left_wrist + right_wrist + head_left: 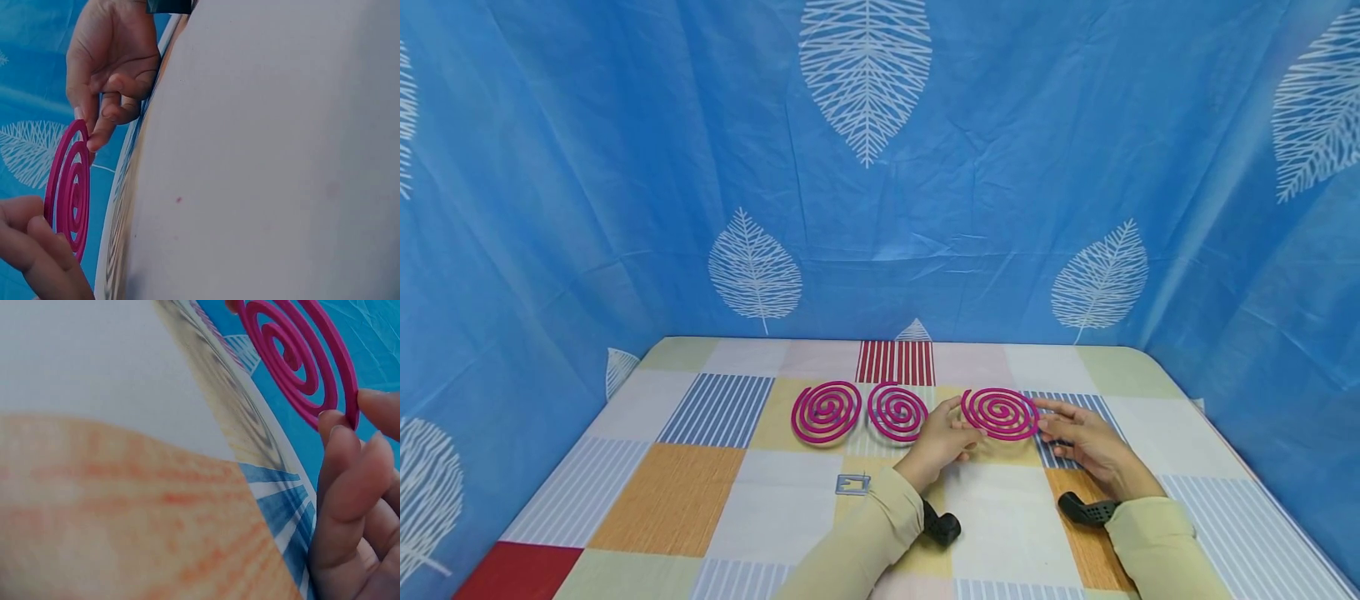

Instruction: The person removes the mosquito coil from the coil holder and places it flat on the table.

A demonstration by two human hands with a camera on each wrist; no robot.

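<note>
A magenta mosquito coil (998, 409) is held between both hands, raised off the table. My left hand (934, 440) pinches its left edge; in the left wrist view the fingers (47, 250) overlap the lower end of the coil (60, 206). On the opposite edge my right hand (1088, 440) pinches with thumb and fingertips, seen closely in the right wrist view where the coil (347, 369) meets the fingers (350, 469). Two more coils are to the left: one mosquito coil (827, 407) farther off, another coil (898, 408) beside the left hand.
A small flat metal piece with a cut-out frame (853, 484) lies left of the left forearm. Patchwork cloth covers the table (790, 500). Blue leaf-print curtain (940, 208) hangs behind and at both sides. Each wrist wears a black strap device (942, 525).
</note>
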